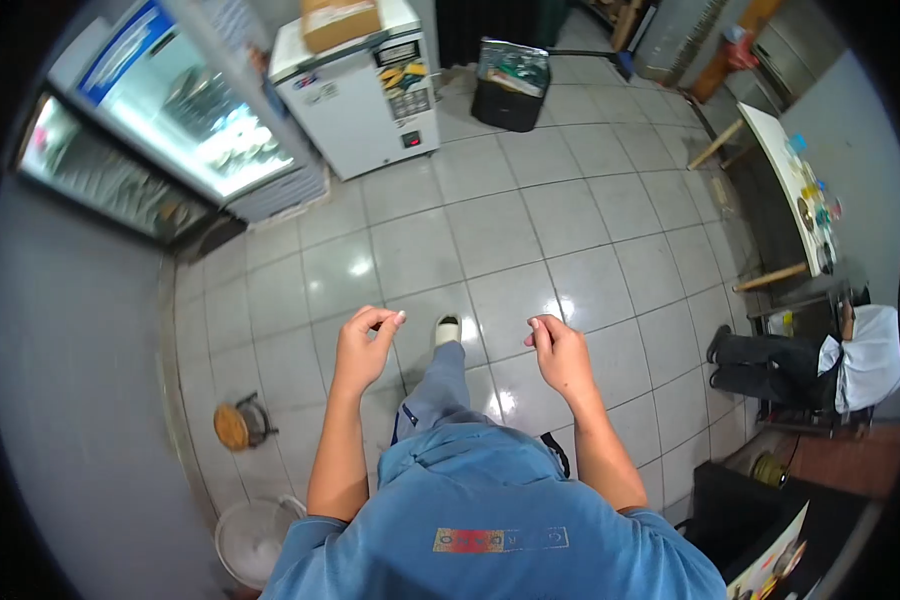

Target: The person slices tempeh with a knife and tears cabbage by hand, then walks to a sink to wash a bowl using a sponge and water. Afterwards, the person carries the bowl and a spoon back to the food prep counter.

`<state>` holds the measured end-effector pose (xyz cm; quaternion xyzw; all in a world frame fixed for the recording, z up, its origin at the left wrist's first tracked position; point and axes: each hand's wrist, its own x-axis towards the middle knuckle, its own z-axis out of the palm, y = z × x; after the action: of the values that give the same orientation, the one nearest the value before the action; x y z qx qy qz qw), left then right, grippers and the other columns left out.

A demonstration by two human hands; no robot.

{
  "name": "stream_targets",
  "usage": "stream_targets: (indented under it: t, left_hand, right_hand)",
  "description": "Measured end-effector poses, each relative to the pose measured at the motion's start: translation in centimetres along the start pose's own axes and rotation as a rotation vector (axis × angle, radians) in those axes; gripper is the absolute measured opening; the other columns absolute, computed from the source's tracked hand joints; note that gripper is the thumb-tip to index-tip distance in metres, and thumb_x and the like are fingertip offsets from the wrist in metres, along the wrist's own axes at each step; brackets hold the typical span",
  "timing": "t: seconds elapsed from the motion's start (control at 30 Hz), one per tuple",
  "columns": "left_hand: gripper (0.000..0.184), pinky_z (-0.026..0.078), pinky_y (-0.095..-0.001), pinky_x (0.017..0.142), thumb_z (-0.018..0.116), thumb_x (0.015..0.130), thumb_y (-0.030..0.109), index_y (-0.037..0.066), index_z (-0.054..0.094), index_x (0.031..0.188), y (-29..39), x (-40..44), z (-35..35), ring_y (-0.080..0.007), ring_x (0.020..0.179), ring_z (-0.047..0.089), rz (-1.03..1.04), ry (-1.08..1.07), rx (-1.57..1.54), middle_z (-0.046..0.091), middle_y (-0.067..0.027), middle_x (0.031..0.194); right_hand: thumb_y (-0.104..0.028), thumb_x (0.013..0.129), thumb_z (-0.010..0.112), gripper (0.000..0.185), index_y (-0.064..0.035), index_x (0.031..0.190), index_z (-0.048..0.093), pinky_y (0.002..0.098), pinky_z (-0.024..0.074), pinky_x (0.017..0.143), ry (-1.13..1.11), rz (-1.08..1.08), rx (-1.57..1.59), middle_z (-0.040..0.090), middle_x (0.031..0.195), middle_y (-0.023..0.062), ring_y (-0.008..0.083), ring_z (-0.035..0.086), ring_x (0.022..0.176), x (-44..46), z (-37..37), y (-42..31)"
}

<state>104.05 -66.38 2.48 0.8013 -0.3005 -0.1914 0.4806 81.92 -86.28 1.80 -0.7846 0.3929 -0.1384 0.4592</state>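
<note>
My left hand (364, 350) is held out in front of my body above the tiled floor (490, 235). Its fingers curl in toward the thumb, and no object shows in it. To the right, at about the same height, my right hand (562, 357) has its fingers folded against the thumb, also with nothing visible in the grasp. Both hands are apart from each other and touch nothing. Between them, below, one of my feet in a light shoe (448, 329) stands on the tiles.
A lit glass-door fridge (210, 110) and a white chest freezer (355, 110) with a cardboard box (340, 22) stand ahead left. A black bin (511, 100) is beyond. Left are a stool (234, 427) and pot (250, 545). Right are a narrow table (780, 170) and another person (865, 355).
</note>
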Motion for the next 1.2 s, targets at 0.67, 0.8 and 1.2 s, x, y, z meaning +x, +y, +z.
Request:
stream_targets:
  t: [0.67,0.8,1.2]
  left_hand:
    - [0.022,0.044,-0.0254,0.069,0.063,0.093,0.023,0.002,0.068,0.095,17.4,55.2,29.8,-0.0129,0.066,0.052,0.464,-0.260,-0.039,0.058,-0.0041,0.072]
    - [0.020,0.046,-0.0255,0.073,0.061,0.095,0.021,0.003,0.069,0.099,21.1,63.6,37.4,-0.0127,0.070,0.056,0.234,-0.407,-0.173,0.062,-0.0036,0.076]
    - [0.017,0.045,-0.0224,0.065,0.079,0.080,0.014,-0.001,0.070,0.077,33.6,90.6,60.8,-0.0061,0.068,0.057,0.162,-0.569,-0.161,0.069,-0.0026,0.072]
  right_hand:
    - [-0.018,0.089,0.066,0.021,0.0001,0.099,0.066,0.0298,0.0509,0.062,0.605,0.270,0.109,0.069,0.072,0.0117,0.0147,0.064,0.063,41.6,-23.9,10.2]
    - [-0.019,0.090,0.065,0.021,0.0006,0.099,0.066,0.0301,0.0516,0.062,0.659,0.210,0.130,0.070,0.075,0.0134,0.0182,0.067,0.065,50.4,-33.0,11.0]
    - [-0.018,0.094,0.060,0.020,-0.0005,0.094,0.068,0.0297,0.0510,0.061,0.770,0.257,0.135,0.070,0.074,0.0120,0.0170,0.068,0.067,77.4,-53.3,19.1]
